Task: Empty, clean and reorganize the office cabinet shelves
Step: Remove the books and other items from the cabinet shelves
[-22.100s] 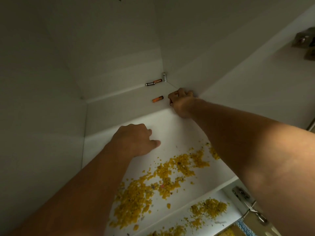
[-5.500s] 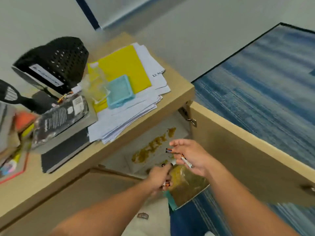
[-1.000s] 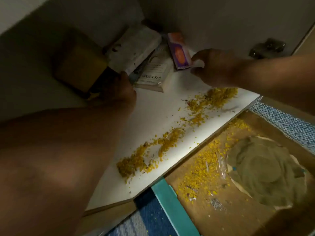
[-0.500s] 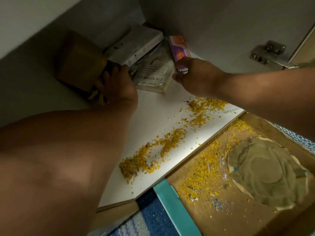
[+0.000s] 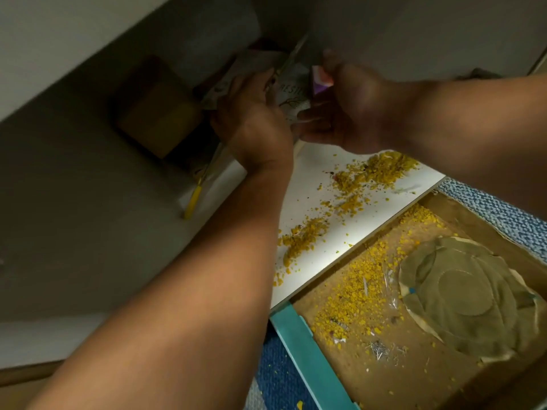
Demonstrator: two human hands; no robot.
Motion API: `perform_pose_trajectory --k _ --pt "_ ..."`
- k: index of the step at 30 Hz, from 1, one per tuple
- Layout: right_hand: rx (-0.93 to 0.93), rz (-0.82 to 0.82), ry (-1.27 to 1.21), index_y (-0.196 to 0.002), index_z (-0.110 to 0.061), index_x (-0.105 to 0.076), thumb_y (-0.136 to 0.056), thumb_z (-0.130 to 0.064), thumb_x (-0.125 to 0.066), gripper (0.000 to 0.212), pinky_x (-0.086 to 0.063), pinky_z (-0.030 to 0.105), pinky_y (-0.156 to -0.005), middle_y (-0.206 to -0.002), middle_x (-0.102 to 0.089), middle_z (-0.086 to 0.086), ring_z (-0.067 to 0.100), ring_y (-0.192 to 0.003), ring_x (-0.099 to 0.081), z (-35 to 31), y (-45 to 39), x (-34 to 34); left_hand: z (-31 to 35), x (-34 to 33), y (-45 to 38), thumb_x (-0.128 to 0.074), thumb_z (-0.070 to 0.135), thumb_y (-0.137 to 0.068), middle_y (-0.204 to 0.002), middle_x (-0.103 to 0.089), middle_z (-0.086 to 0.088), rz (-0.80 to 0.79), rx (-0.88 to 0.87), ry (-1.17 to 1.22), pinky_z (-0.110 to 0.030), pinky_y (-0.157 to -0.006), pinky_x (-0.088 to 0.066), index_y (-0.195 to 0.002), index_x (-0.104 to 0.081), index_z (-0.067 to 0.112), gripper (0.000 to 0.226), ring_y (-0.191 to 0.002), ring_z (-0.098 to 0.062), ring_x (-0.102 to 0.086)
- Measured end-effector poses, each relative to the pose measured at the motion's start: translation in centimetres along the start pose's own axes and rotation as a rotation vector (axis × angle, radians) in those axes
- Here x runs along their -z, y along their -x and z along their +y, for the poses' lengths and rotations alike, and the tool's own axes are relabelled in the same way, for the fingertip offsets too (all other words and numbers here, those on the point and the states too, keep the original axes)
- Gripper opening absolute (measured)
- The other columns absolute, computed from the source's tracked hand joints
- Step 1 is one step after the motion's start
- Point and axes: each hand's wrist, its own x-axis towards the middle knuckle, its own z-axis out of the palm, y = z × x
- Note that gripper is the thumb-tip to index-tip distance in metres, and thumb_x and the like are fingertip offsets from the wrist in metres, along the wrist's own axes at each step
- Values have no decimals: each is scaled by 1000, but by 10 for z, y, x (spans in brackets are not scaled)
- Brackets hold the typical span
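At the back of the white cabinet shelf (image 5: 331,238), deep in its shadowed corner, both hands close on a small stack of books. The left hand (image 5: 251,119) has its fingers curled over the near edge of a pale paperback book with dark lettering on its cover (image 5: 291,93), which sits tilted up off the shelf, while the right hand (image 5: 355,113) pinches a narrow purple-and-orange book (image 5: 321,81) between thumb and fingers, with its lower fingers reaching under the paperback. A tan cardboard box (image 5: 157,110) stands just beside the books to the left, and a thin yellow stick, perhaps a pencil (image 5: 194,199), lies on the shelf near it. Loose yellow crumbs (image 5: 355,187) are scattered over the front half of the shelf, and more of them lie in the brown tray with a teal edge (image 5: 310,365) on the floor below. The emptying looks well short of done. The risk lies in the grip: two books lifted together in a dim corner could slip apart, and a dropped one would likely land in the crumbs and scatter them onto the blue carpet (image 5: 500,211); dragging the books forward instead of lifting would smear the crumbs across the shelf.
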Motion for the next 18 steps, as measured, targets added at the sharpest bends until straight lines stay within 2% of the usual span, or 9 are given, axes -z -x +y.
perform_pose_trajectory --k 2,3,5,7,9,12,14,16,18 --pt "11 -16 -33 -122 -10 -59 -100 -64 -28 65 -62 37 -77 -112 -70 16 30 -97 -72 -6 1 -1 6 5 9 -72 12 -69 -98 -73 -5 3 -50 -10 -51 -77 -54 -94 -80 21 28 -91 -33 -67" --pt "19 -30 -39 -117 -9 -60 -101 -62 -31 63 -62 36 -75 -102 -73 15 27 -90 -74 -9 4 -2 9 9 14 -73 13 -68 -97 -73 -4 16 -85 -18 -50 -79 -53 -93 -80 23 29 -90 -33 -66" --pt "29 -55 -11 -102 -8 -60 -103 -50 -40 47 -61 30 -64 -78 -74 9 20 -69 -74 -16 7 -4 15 15 26 -74 16 -67 -98 -74 4 68 -153 -42 -39 -88 -43 -92 -80 28 28 -96 -26 -60" --pt "31 -89 53 -103 -9 -59 -105 -29 -44 25 -57 25 -58 -74 -68 5 15 -56 -68 -20 8 -10 21 22 35 -74 18 -69 -99 -73 11 75 -210 -24 -29 -88 -27 -92 -79 31 27 -100 -16 -50" --pt "45 -90 92 -109 -12 -57 -103 -11 -42 16 -55 22 -59 -76 -61 3 12 -53 -62 -21 4 -13 26 30 47 -74 17 -73 -97 -73 14 32 -214 6 -29 -89 -25 -94 -78 30 25 -99 -12 -50" --pt "109 -59 109 -95 -7 -56 -99 0 -39 19 -51 22 -60 -66 -59 4 12 -53 -60 -20 7 -10 33 47 60 -70 23 -83 -101 -72 13 -58 -270 65 -37 -91 -35 -94 -76 26 12 -99 -15 -58" --pt "149 -17 132 -103 0 -58 -94 5 -41 20 -57 27 -64 -81 -64 14 22 -68 -68 -17 9 -5 43 61 69 -59 28 -89 -101 -71 8 -132 -303 178 -36 -87 -41 -94 -74 19 19 -97 -16 -59" --pt "169 5 166 -118 0 -59 -92 6 -42 32 -60 36 -67 -103 -68 19 31 -85 -71 -18 14 1 51 75 72 -51 27 -92 -97 -70 4 -177 -168 346 -32 -81 -47 -101 -71 11 26 -92 -14 -60" --pt "187 -9 189 -125 -5 -60 -93 8 -42 38 -61 42 -76 -113 -71 16 28 -95 -73 -23 26 9 41 83 63 -49 24 -92 -97 -69 3 -98 213 465 -27 -80 -50 -105 -67 9 27 -92 -11 -64"
